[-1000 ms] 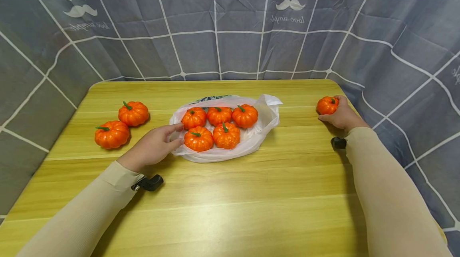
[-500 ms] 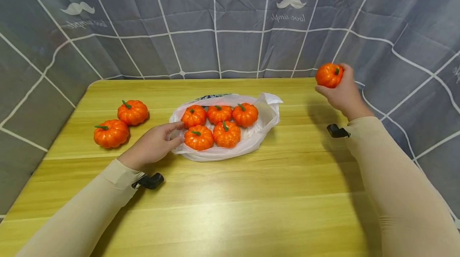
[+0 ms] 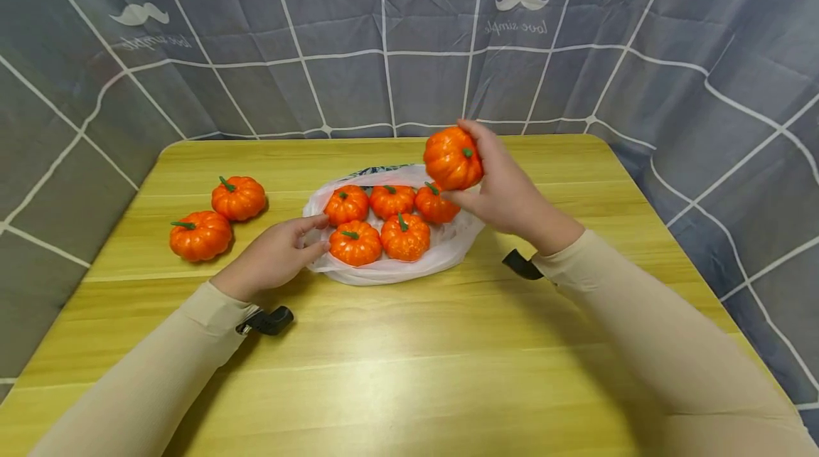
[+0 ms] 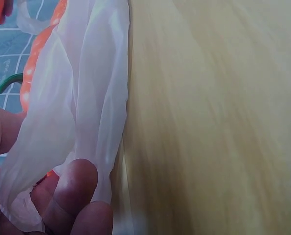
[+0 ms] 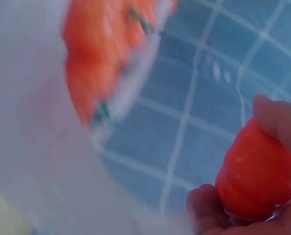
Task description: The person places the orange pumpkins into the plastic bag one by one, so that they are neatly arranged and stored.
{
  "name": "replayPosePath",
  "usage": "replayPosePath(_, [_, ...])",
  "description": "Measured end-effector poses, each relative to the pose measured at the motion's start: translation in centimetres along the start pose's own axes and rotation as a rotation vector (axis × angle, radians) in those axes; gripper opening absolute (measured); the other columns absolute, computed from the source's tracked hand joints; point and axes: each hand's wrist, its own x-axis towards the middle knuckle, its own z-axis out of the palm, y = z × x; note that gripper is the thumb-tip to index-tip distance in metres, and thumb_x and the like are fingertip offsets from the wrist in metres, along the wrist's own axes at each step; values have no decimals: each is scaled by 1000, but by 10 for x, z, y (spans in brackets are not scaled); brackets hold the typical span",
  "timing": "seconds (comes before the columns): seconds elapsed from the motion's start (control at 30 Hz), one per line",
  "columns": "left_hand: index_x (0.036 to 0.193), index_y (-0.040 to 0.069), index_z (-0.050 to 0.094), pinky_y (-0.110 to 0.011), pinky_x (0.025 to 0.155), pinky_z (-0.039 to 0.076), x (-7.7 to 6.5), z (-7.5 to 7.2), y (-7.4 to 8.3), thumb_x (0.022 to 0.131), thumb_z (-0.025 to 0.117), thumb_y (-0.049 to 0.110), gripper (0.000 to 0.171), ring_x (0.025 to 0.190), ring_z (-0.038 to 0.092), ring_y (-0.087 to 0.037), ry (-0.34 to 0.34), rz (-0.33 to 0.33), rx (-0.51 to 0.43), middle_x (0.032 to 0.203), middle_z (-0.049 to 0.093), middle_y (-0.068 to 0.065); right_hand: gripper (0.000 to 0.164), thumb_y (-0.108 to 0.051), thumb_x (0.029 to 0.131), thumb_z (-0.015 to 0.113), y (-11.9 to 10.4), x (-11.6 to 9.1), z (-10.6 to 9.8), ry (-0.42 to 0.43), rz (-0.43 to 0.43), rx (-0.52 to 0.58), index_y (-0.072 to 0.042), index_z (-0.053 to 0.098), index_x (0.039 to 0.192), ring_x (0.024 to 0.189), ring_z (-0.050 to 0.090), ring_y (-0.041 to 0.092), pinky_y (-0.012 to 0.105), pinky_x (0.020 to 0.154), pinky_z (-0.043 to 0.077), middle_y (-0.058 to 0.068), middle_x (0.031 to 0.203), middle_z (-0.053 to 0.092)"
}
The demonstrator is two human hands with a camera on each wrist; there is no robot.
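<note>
Overlapping the white bag (image 3: 397, 273), pumpkin (image 3: 451, 158) held by right grip (image 3: 508, 197).
Only from left wrist is the bag seen pinched by left grip (image 3: 275, 258).

Long beige sleeves (image 3: 141, 379), black curved wrist pieces (image 3: 274, 320), small metallic fitting (image 3: 244, 329), possibly a screw

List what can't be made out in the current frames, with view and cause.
Head: part of the back-right pumpkin in the bag, behind the right hand and held pumpkin.
Head: most of the bag's inside bottom, covered by pumpkins.
Head: details of the dark patterned strip at the far edge, too small.
Left wrist: much of the left hand, cut off by the left and bottom edges.
Right wrist: count of bagged pumpkins, blurred.
</note>
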Motion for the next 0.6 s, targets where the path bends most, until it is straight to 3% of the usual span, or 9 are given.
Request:
replayPosePath(0.13, [160, 8, 46, -54, 108, 47, 1, 1, 0, 107, 60, 37, 62, 131, 55, -34, -2, -4, 2, 160, 52, -16, 99, -12, 86, 87, 6, -4, 30, -113, 42, -79, -9, 27, 164, 145, 43, 36, 53, 122, 41, 19, 161, 38])
replayPosePath(0.23, [159, 8, 46, -54, 108, 46, 1, 2, -1, 107, 60, 37, 62, 131, 55, -34, -2, -3, 3, 160, 52, -16, 99, -14, 86, 87, 14, -6, 42, -145, 71, -123, -9, 26, 165, 147, 42, 36, 53, 124, 39, 18, 163, 37])
replayPosePath(0.43, [159, 8, 46, -61, 118, 40, 1, 2, -1, 107, 60, 36, 61, 139, 52, -36, 0, 0, 4, 159, 52, -19, 101, -15, 86, 86, 29, -14, 48, -168, 133, -168, -11, 25, 166, 148, 43, 36, 54, 124, 38, 18, 165, 34])
replayPosePath(0.6, [160, 9, 46, -57, 113, 43, 1, 2, -3, 107, 59, 36, 61, 132, 53, -34, -3, -6, 3, 160, 51, -18, 100, -16, 85, 88, 38, -22, 49, -182, 122, -218, -10, 26, 165, 142, 48, 38, 57, 118, 44, 20, 160, 38])
